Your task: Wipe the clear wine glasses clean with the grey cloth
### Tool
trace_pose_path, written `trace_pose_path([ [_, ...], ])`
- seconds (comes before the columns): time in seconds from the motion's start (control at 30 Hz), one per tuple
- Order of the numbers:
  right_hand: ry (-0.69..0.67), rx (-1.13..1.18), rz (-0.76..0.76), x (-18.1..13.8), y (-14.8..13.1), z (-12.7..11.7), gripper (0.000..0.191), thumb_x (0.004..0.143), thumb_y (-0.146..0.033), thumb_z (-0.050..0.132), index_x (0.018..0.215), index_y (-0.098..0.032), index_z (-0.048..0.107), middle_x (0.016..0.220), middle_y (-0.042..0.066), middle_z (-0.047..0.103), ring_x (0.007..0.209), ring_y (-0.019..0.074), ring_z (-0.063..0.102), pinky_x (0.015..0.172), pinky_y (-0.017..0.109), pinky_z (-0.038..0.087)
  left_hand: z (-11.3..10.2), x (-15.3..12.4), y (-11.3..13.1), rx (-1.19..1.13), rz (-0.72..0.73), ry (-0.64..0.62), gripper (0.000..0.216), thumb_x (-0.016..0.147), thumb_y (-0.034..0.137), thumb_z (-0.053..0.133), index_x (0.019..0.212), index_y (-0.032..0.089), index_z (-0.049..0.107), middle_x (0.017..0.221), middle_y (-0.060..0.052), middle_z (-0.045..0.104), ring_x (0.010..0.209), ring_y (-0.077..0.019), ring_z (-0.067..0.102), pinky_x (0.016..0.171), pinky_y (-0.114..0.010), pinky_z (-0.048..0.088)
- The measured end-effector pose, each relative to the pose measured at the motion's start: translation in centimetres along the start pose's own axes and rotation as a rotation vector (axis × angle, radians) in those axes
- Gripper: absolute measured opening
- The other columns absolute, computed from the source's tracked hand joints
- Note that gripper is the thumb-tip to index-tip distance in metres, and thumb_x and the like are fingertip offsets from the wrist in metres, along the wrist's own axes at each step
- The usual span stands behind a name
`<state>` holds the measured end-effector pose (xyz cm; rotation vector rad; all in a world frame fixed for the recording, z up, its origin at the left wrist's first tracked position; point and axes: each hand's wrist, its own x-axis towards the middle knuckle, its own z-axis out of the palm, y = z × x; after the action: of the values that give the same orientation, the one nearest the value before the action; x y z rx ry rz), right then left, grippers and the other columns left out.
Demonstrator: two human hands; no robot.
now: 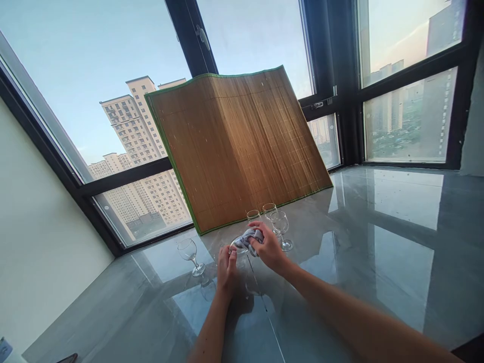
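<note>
My left hand (227, 267) is closed round the stem of a clear wine glass (239, 245), which lies tilted on its side above the glossy grey surface (378, 262). My right hand (269, 247) is closed on a grey cloth (252, 235) pressed into and over the bowl of that glass. One more wine glass (189, 254) stands upright to the left. Three further glasses stand just behind my hands: one (253, 216), one (269, 208) and the nearest (282, 229), right of my right hand.
A bamboo mat with green edging (234, 146) leans against the dark window frame (124, 176) behind the glasses. Large windows show tower blocks outside. A cream wall (38, 242) borders the surface on the left. A small object (5, 350) sits at the bottom-left corner.
</note>
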<state>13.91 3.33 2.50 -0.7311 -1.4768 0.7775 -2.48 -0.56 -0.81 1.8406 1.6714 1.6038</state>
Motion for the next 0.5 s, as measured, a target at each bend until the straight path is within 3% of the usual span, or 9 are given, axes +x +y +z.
trace_pose_path([
  [0.13,0.120,-0.120,-0.038,-0.13,0.21,-0.01,0.032,0.079,-0.021,0.053,0.111,-0.019,0.057,0.102,0.007,0.069,0.089,0.0192,0.063,0.081,0.032,0.049,0.17,-0.24,-0.14,0.065,0.045,0.030,0.025,0.094,0.037,0.042,0.094,0.022,0.061,0.095,-0.006,0.060,0.091,-0.0232,0.056,0.085,-0.036,0.043],
  [0.33,0.162,-0.221,-0.077,-0.45,0.29,-0.05,0.030,0.084,-0.019,0.049,0.113,-0.021,0.056,0.101,0.005,0.071,0.084,0.0192,0.066,0.081,0.032,0.050,0.17,-0.25,-0.11,0.067,0.054,0.026,0.026,0.095,0.036,0.040,0.096,0.021,0.061,0.094,-0.005,0.060,0.091,-0.0225,0.056,0.084,-0.035,0.043],
  [0.5,0.062,-0.319,-0.190,-0.62,0.27,-0.18,0.050,0.081,-0.008,0.048,0.130,-0.021,0.049,0.131,0.010,0.063,0.116,0.0226,0.061,0.098,0.039,0.047,0.25,-0.17,0.11,0.066,0.061,0.021,0.026,0.094,0.039,0.043,0.093,0.021,0.062,0.093,-0.006,0.060,0.089,-0.0229,0.057,0.082,-0.036,0.043],
])
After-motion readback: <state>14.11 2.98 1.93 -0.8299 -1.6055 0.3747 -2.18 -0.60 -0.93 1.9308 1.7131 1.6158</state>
